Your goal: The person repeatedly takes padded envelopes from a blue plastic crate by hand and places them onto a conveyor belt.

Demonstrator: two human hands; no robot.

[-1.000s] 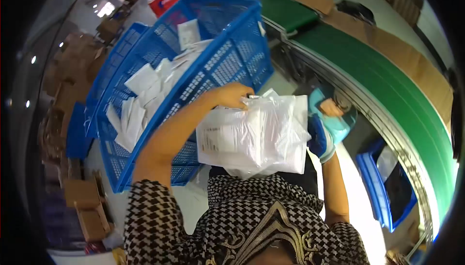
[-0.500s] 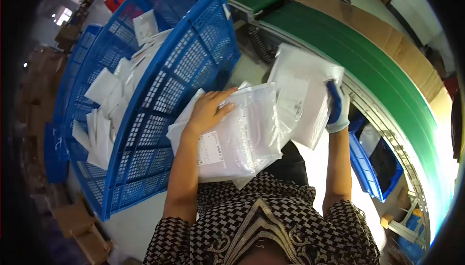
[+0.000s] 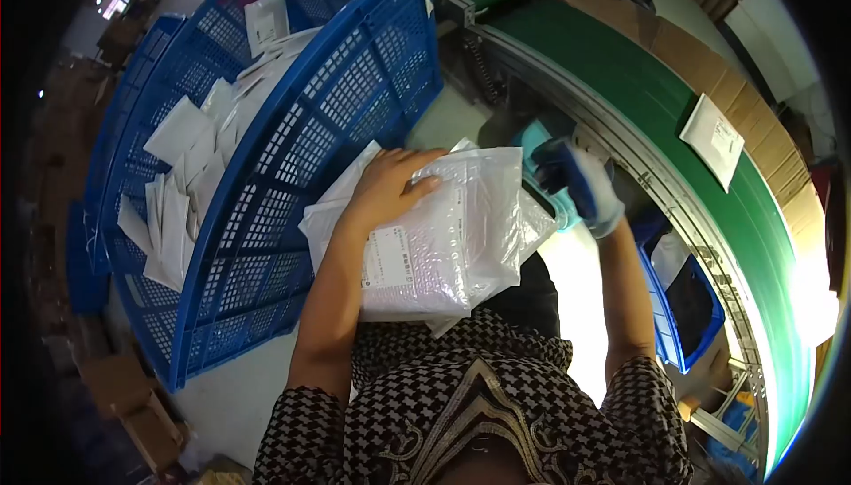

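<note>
A stack of white bubble mailers (image 3: 492,219) lies across my front, and the top one carries a printed label. My bare left hand (image 3: 390,185) grips the stack at its upper left, thumb spread over the top mailer and forearm along its left side. To the right of the stack is my right hand (image 3: 581,185), in a white glove with a blue palm. It is partly blurred, fingers apart, with nothing visible in it. Under and behind it shows a teal plastic object (image 3: 534,141). One white labelled packet (image 3: 714,142) rests on the green conveyor belt (image 3: 620,73).
A large blue mesh basket (image 3: 306,130) with several white packets (image 3: 191,152) stands at my left. Cardboard (image 3: 691,50) lines the belt's far side. Below the belt sits a blue crate (image 3: 660,308). Cardboard boxes (image 3: 146,423) lie at lower left.
The mailer that was in my right hand has left it, and a packet now lies on the belt. My right hand has moved left toward the stack. My left hand stays on the stack.
</note>
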